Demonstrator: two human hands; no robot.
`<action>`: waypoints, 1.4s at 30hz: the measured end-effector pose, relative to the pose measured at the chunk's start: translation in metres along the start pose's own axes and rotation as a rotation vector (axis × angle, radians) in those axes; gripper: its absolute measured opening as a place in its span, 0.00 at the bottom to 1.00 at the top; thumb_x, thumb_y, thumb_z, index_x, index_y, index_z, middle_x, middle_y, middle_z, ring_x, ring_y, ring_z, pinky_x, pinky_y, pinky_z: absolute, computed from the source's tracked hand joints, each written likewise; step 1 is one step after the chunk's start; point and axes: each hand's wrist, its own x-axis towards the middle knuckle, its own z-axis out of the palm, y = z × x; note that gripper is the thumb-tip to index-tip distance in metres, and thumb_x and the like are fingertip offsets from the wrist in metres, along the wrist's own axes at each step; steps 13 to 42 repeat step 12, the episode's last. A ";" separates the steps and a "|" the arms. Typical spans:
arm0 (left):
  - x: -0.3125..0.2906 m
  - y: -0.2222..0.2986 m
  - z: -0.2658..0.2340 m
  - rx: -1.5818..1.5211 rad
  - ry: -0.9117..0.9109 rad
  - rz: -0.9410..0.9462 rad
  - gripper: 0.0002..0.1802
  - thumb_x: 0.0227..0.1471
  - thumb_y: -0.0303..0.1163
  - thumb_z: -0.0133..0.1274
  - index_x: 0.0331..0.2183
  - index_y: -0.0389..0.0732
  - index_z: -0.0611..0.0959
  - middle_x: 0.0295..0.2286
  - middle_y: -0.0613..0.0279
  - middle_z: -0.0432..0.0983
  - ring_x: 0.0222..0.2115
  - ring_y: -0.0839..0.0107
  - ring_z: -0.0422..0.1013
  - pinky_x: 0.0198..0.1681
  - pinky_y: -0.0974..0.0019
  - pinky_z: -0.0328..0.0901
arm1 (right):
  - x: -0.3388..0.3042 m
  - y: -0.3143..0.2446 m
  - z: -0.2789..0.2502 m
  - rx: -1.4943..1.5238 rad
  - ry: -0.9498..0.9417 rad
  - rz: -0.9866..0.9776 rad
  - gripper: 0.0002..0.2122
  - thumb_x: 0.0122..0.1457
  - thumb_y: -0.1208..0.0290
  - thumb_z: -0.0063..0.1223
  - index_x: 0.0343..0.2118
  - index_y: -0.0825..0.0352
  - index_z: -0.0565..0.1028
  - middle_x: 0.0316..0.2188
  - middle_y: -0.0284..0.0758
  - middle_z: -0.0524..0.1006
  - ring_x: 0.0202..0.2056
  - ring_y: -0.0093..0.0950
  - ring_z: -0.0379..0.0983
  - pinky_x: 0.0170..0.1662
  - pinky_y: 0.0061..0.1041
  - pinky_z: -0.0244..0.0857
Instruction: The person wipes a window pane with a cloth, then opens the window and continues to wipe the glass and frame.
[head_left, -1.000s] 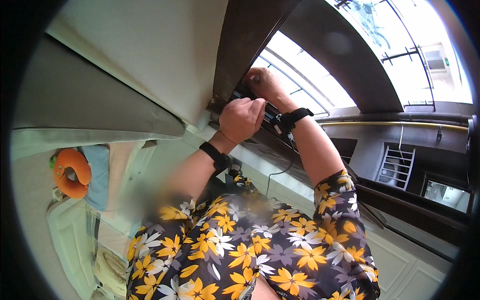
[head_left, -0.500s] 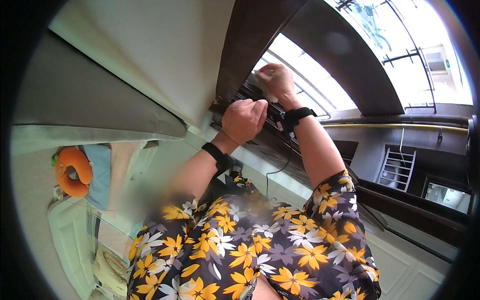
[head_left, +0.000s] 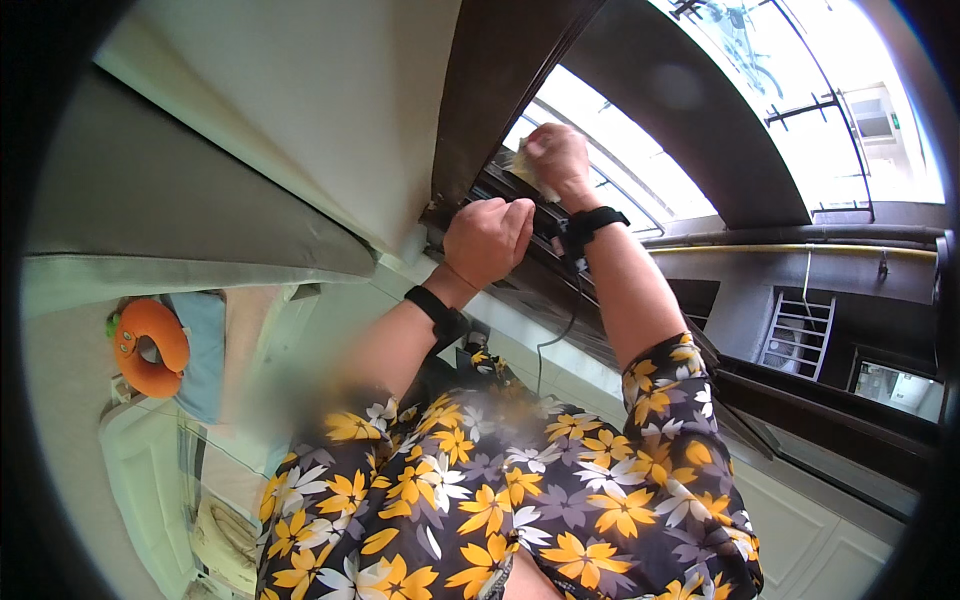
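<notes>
My right hand point(head_left: 560, 162) is closed on a pale, crumpled cloth point(head_left: 521, 166) beside the dark window frame point(head_left: 492, 95). Parts of the cloth stick out past the fingers and below the palm. Lower and to the left, my left hand point(head_left: 487, 240) is curled into a fist next to the dark window track point(head_left: 540, 217); whatever it may grip is hidden. Each wrist wears a black band, and a thin dark cord point(head_left: 571, 322) hangs down from near the right one.
A pale curtain or panel point(head_left: 290, 110) fills the upper left. At the lower left lie an orange neck pillow point(head_left: 135, 368) and a blue cloth point(head_left: 202, 345). Right of the arms are window bars point(head_left: 835, 130), a yellow pipe point(head_left: 780, 251) and a dark rail point(head_left: 830, 415).
My right hand has shifted slightly up and to the left with the cloth, and more of the cloth shows beside the frame. My left fist has stayed in place.
</notes>
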 end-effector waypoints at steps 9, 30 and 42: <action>-0.002 -0.002 0.006 -0.012 -0.008 0.006 0.03 0.56 0.29 0.53 0.33 0.41 0.79 0.20 0.56 0.73 0.21 0.56 0.73 0.25 0.57 0.67 | -0.035 -0.005 -0.011 0.059 -0.194 -0.248 0.08 0.56 0.67 0.61 0.36 0.62 0.83 0.36 0.42 0.82 0.38 0.38 0.80 0.44 0.32 0.73; -0.002 -0.004 0.008 -0.005 -0.058 -0.024 0.06 0.55 0.30 0.54 0.35 0.41 0.80 0.24 0.54 0.75 0.24 0.53 0.74 0.28 0.54 0.68 | -0.054 -0.009 -0.024 -0.168 -0.253 -0.187 0.08 0.57 0.70 0.58 0.38 0.60 0.84 0.40 0.45 0.81 0.44 0.42 0.78 0.48 0.35 0.71; -0.002 -0.004 0.008 -0.005 -0.058 -0.024 0.06 0.55 0.30 0.54 0.35 0.41 0.80 0.24 0.54 0.75 0.24 0.53 0.74 0.28 0.54 0.68 | -0.054 -0.009 -0.024 -0.168 -0.253 -0.187 0.08 0.57 0.70 0.58 0.38 0.60 0.84 0.40 0.45 0.81 0.44 0.42 0.78 0.48 0.35 0.71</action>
